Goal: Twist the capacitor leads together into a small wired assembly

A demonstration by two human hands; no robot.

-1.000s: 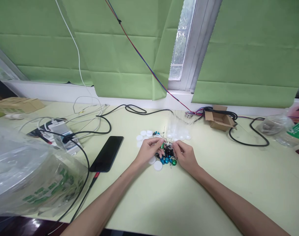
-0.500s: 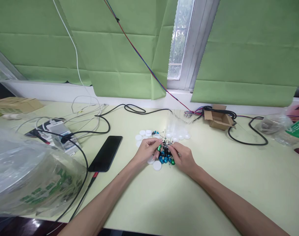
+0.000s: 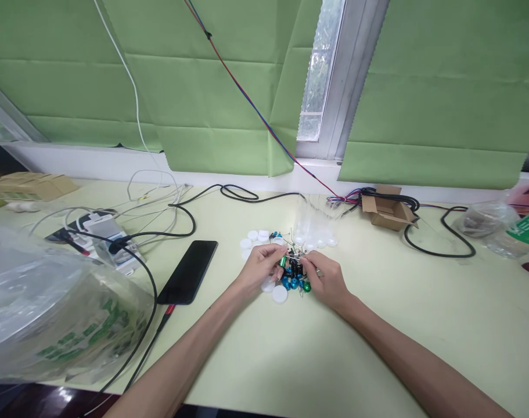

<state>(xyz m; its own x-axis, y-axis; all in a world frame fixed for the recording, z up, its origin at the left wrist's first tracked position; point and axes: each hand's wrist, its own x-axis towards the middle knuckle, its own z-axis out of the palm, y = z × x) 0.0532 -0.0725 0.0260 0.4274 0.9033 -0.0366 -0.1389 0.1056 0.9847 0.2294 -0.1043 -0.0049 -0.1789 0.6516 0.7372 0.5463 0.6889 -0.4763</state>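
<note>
My left hand [image 3: 261, 267] pinches a small part with a shiny green barrel [image 3: 283, 260], its thin metal end pointing right. The fingertips of my right hand [image 3: 327, 280] close on that thin metal end. Under and between my hands lies a pile of small black parts with blue metallic ends [image 3: 294, 283] and thin wires. A green metallic end [image 3: 306, 287] shows beside my right hand. White round caps [image 3: 280, 294] lie around the pile, some partly hidden by my left hand. Clear plastic tubes [image 3: 314, 220] with white ends lie just behind.
A black phone [image 3: 188, 273] with a cable plugged in lies to the left. Nearer are a large clear plastic bag [image 3: 64, 313] and a white power strip [image 3: 105, 238]. An open cardboard box [image 3: 388, 217] and black cables [image 3: 438, 252] sit at the back right.
Hardly anything differs. My right fingers have shifted very slightly along the thin metal end, and the view has moved a touch.
</note>
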